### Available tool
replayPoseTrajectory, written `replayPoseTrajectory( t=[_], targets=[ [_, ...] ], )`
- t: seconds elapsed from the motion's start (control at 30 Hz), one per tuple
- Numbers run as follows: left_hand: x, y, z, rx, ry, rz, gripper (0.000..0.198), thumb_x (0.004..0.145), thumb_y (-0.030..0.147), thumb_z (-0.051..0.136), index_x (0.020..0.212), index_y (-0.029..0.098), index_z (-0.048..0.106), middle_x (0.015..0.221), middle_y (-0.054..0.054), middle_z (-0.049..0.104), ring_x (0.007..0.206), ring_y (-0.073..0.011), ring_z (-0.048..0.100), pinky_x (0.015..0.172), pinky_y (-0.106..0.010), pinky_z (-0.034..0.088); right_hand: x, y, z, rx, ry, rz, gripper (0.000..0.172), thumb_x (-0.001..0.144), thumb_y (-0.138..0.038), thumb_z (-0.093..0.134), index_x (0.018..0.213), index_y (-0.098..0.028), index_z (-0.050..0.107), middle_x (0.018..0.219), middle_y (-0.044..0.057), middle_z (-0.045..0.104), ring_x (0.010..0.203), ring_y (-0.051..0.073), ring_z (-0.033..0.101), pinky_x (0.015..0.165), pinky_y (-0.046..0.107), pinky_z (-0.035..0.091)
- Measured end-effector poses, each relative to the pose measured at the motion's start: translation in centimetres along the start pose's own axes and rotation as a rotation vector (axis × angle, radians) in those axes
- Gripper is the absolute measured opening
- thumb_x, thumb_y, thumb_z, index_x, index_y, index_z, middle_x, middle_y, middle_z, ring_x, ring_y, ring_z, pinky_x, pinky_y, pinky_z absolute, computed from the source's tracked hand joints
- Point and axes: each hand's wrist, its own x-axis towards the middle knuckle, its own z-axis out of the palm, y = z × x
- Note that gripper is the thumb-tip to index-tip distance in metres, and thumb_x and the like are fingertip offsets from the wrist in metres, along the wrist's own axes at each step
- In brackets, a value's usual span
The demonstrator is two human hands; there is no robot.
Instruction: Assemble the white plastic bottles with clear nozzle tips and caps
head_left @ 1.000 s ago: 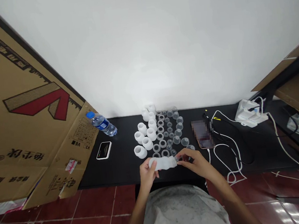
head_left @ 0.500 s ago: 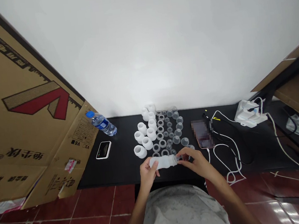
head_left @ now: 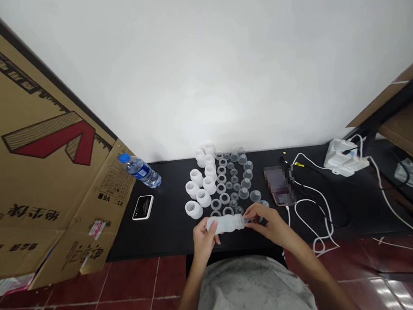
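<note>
**Left hand (head_left: 204, 240) and right hand (head_left: 270, 225) held a frosted bottle (head_left: 225, 224) over a black table (head_left: 163, 234)**

The left hand was closed around the bottle's white body; the right fingers (head_left: 253, 214) pinched a small clear piece (head_left: 249, 219) at its neck, though the fingers hid how the two parts met; the bottle lay on its side, close to the table's near edge, just in front of the rows of parts; white plastic collars (head_left: 203, 187) stood in a cluster to the left, clear rings (head_left: 223, 188) ran beside them, and clear domed caps (head_left: 248, 175) sat further right; a bottle of water (head_left: 141, 172) with a blue cap lay tilted against a cardboard sheet (head_left: 41, 144); a small black-and-white device (head_left: 143, 207) rested below it; on the right lay a blurred phone (head_left: 279, 185), with white cables (head_left: 315, 212) looping from a power strip (head_left: 343, 158); a grey shirt (head_left: 252, 294) filled the lower middle of the view, above a red tile floor (head_left: 124, 284).
</note>
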Motion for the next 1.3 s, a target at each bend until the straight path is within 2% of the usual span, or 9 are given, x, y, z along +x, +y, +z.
replayPoseTrajectory(
  t=[0.1,0.2,0.37,0.47,0.63,0.77,0.83,1.13,1.3],
  targets=[
    [0.0,0.1,-0.2,0.010,-0.021,-0.006,0.059,0.086,0.073,0.073,0.080,0.014,0.068,0.059,-0.004,0.071,0.032,-0.0065,0.044,0.033,-0.017,0.022,-0.1,0.2,-0.1,0.002,0.000,-0.009,0.017,0.100,-0.041,0.075,0.100,-0.024,0.074,0.111,0.008,0.076,0.084,0.020,0.070,0.076,0.033,0.059],
    [0.0,-0.3,-0.5,0.013,-0.041,0.011,0.055,0.089,0.069,0.073,0.086,0.014,0.069,0.051,0.000,0.065,0.032,-0.0063,0.042,0.034,-0.016,0.022,-0.2,0.0,-0.3,-0.030,-0.004,0.024,0.020,0.099,-0.044,0.076,0.104,-0.024,0.076,0.105,0.007,0.077,0.083,0.020,0.071,0.076,0.034,0.059],
    [0.0,-0.7,-1.2,-0.039,-0.074,0.061,0.055,0.089,0.061,0.078,0.114,0.013,0.070,0.058,0.001,0.066,0.042,-0.0096,0.054,0.040,-0.016,0.035,-0.2,-0.5,-0.2,-0.086,-0.022,0.113,0.025,0.097,-0.048,0.078,0.099,-0.023,0.076,0.088,0.004,0.076,0.076,0.020,0.069,0.069,0.031,0.056],
    [0.0,-0.7,-1.6,-0.064,-0.102,0.084,0.056,0.087,0.057,0.081,0.120,0.013,0.069,0.064,0.001,0.068,0.047,-0.0096,0.057,0.043,-0.017,0.039,-0.2,-0.4,0.1,-0.076,-0.033,0.121,0.025,0.099,-0.047,0.075,0.096,-0.023,0.075,0.086,0.003,0.075,0.077,0.020,0.068,0.070,0.030,0.054],
    [0.0,-0.8,-1.8,-0.108,-0.120,0.066,0.060,0.083,0.056,0.085,0.122,0.015,0.068,0.078,-0.003,0.072,0.057,-0.0141,0.067,0.047,-0.020,0.048,-0.2,-0.1,0.1,-0.067,-0.024,0.106,0.026,0.099,-0.049,0.075,0.097,-0.023,0.075,0.088,0.004,0.075,0.079,0.020,0.069,0.070,0.030,0.055],
    [0.0,-0.7,-1.6,-0.130,-0.111,0.063,0.059,0.083,0.060,0.083,0.118,0.015,0.068,0.078,-0.004,0.073,0.057,-0.0162,0.069,0.047,-0.022,0.050,-0.2,0.3,0.1,-0.036,-0.006,0.055,0.022,0.099,-0.046,0.075,0.106,-0.025,0.075,0.108,0.007,0.078,0.084,0.021,0.071,0.073,0.032,0.058],
    [0.0,-0.4,-1.4,-0.116,-0.110,0.062,0.059,0.082,0.060,0.084,0.116,0.015,0.068,0.077,-0.004,0.073,0.056,-0.0165,0.069,0.047,-0.022,0.051,-0.2,0.5,0.3,-0.025,0.007,0.049,0.022,0.099,-0.045,0.076,0.107,-0.025,0.075,0.111,0.007,0.077,0.082,0.020,0.071,0.072,0.032,0.059],
    [-0.2,0.0,-1.5,-0.082,-0.139,0.082,0.060,0.082,0.059,0.085,0.119,0.014,0.068,0.076,-0.004,0.074,0.057,-0.0165,0.069,0.051,-0.023,0.052,-0.2,-0.4,0.1,-0.082,0.003,0.116,0.026,0.098,-0.049,0.077,0.106,-0.025,0.075,0.090,0.003,0.075,0.078,0.020,0.068,0.069,0.030,0.053],
    [-0.1,-0.4,-1.8,-0.110,-0.172,0.104,0.059,0.081,0.056,0.087,0.119,0.015,0.068,0.085,-0.005,0.074,0.059,-0.0156,0.070,0.052,-0.022,0.051,-0.1,-0.9,0.3,-0.126,-0.041,0.116,0.036,0.106,-0.052,0.063,0.088,-0.023,0.071,0.078,0.001,0.070,0.071,0.018,0.063,0.066,0.029,0.046]
  ],
)
